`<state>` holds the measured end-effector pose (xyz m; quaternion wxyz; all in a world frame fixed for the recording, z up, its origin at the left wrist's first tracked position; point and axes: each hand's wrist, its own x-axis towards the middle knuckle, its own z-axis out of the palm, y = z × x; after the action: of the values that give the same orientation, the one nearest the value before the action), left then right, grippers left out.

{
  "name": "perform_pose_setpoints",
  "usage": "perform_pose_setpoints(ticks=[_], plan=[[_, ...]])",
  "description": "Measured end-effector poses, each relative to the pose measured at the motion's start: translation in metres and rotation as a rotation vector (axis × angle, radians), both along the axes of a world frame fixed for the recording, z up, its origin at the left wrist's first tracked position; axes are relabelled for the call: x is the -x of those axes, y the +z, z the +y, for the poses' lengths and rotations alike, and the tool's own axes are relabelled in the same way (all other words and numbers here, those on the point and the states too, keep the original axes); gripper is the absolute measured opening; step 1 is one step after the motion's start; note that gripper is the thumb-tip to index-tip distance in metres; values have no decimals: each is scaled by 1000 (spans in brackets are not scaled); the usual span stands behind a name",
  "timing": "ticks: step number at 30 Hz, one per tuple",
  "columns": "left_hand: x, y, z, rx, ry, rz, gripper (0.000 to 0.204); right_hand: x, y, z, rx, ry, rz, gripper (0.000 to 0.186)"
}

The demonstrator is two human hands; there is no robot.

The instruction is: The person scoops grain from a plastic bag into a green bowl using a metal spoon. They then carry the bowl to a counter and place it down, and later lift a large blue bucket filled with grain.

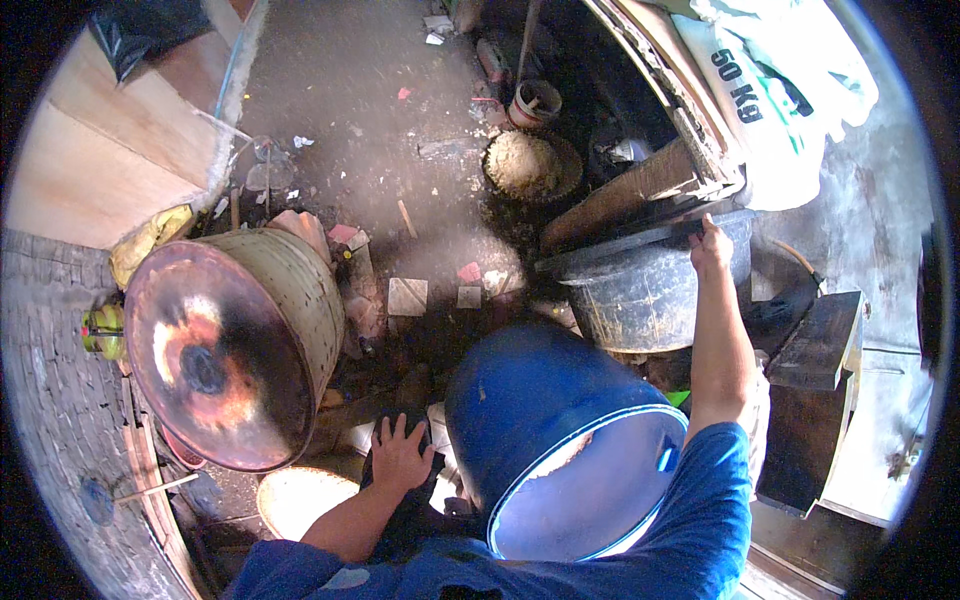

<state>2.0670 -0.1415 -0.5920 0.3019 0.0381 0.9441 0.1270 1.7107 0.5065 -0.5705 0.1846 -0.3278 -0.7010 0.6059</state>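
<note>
My right arm reaches forward, and my right hand [712, 245] is closed on the rim of a large black tub [640, 305], at the tub's right side. Pale streaks mark the tub's outer wall. My left hand [402, 458] has its fingers spread and lies flat on something dark, which looks like my trouser leg. Between my arms a blue plastic barrel [540, 400] leans towards me, its pale inside showing through the round mouth. Part of its rim is covered by my right sleeve.
A rusty metal drum [215, 355] stands tilted at the left. Ahead are a heap of pale crumbly material [525, 165] and a small bucket [535, 103]. White sacks [775, 120] lie at the upper right, above a worn wooden edge [640, 195]. Tile pieces [408, 297] and scraps litter the floor.
</note>
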Motion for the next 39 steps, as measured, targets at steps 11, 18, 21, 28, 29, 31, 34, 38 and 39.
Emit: perform_pose_setpoints(ticks=[11, 18, 21, 28, 29, 31, 34, 38, 39], plan=[[-3, 3, 10, 20, -9, -65, 61, -29, 54, -81, 268, 11, -69, 40], [-44, 3, 19, 8, 5, 4, 58, -258, 96, -165, -678, 153, 26, 43], [-66, 2, 23, -11, 0, 7, 56, -398, 88, -168, -935, 102, -29, 42], [-137, 11, 26, -296, 56, 68, 47, -704, -11, -123, -324, -700, -847, 77], [-147, 15, 27, -343, 76, 39, 47, -735, -27, -114, -41, -830, -800, 83], [-172, 25, 35, -370, 26, 24, 48, -788, -56, -107, 382, -889, -754, 93], [-199, 33, 55, -465, 51, -184, 53, -833, -87, -110, 758, -683, -810, 120], [-243, 29, 87, -525, 202, -360, 60, -825, -123, -127, 900, -649, -655, 105], [-251, 25, 91, -478, 203, -421, 60, -819, -128, -132, 917, -645, -548, 100]])
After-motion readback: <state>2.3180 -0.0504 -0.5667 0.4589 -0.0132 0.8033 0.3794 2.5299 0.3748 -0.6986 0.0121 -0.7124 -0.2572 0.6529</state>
